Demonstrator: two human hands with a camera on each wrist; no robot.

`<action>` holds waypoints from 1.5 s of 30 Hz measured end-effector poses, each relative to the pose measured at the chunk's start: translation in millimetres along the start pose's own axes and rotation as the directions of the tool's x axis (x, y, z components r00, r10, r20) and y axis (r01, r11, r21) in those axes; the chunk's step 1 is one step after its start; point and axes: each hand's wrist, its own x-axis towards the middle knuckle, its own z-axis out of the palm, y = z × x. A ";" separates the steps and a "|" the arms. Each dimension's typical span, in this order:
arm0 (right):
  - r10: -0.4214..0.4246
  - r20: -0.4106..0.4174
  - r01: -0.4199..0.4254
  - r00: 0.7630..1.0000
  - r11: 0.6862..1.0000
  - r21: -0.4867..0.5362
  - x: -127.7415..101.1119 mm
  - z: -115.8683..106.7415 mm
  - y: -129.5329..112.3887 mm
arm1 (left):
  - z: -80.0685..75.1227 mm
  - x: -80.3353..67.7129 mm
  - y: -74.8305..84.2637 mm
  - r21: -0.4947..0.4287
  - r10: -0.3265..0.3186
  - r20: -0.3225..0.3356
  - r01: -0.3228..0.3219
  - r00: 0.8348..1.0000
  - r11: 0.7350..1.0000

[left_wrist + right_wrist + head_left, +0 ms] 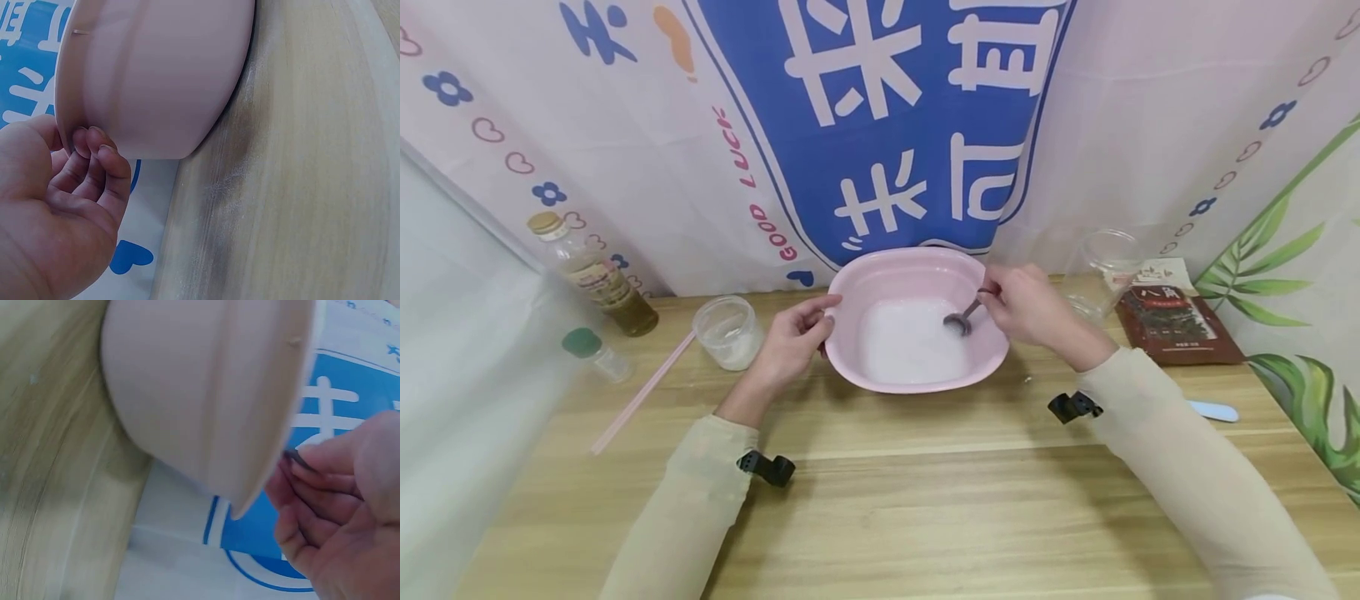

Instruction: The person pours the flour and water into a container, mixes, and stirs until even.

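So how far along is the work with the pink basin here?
Done, it seems: the pink basin already holds white contents. In hand: the left hand grips the basin while the right hand holds a dark spoon inside it, probably to stir. Left, as a judgement: finishing that and lifting the spoon out. Whether the capped bottle is needed, I can't tell.

The head view was bright and evenly lit; soft shadows fell on the counter (925, 500) along the inner sides of both sleeves (1195, 479) and below the pink basin (917, 387); the white contents (906, 346) looked nearly washed out; wide-angle stretch drew out the sleeves toward the lower corners; the left wrist view was dimmer, with a dark shadow beside the basin; the right wrist view was also dim, and softly blurred.
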 end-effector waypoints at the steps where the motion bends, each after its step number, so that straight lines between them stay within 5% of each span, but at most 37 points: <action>1: -0.003 0.017 0.003 1.000 1.000 0.009 -1.8 -1.2 -1.3 | 0.0 -0.1 0.1 -0.001 0.000 -0.001 0.000 1.000 1.000; 9: -0.054 0.138 0.026 0.989 0.980 0.196 -14.0 7.5 -13.3 | -0.4 0.0 -0.3 -0.006 0.001 -0.008 -0.001 1.000 1.000; 13: -0.076 0.124 0.045 0.989 0.971 0.237 -14.0 17.3 -16.4 | 0.0 -0.2 -0.5 -0.003 0.002 -0.006 -0.002 1.000 1.000; 22: 0.041 -0.015 -0.040 0.999 0.995 0.089 -7.9 15.0 -7.1 | 0.9 0.8 1.0 -0.010 0.000 -0.002 0.000 1.000 1.000; 30: -0.007 -0.115 0.005 0.993 1.000 -0.016 -6.8 11.6 4.2 | 0.1 0.4 1.3 -0.009 0.001 -0.004 -0.001 1.000 1.000; 37: -0.029 -0.051 0.029 0.998 1.000 0.009 -9.0 7.5 4.3 | 0.6 -0.7 1.9 -0.007 -0.004 -0.003 0.004 1.000 1.000; 45: -0.053 0.072 0.041 0.996 0.987 0.158 -15.4 9.8 -8.3 | 0.2 -0.2 1.2 0.001 -0.005 -0.003 0.005 1.000 1.000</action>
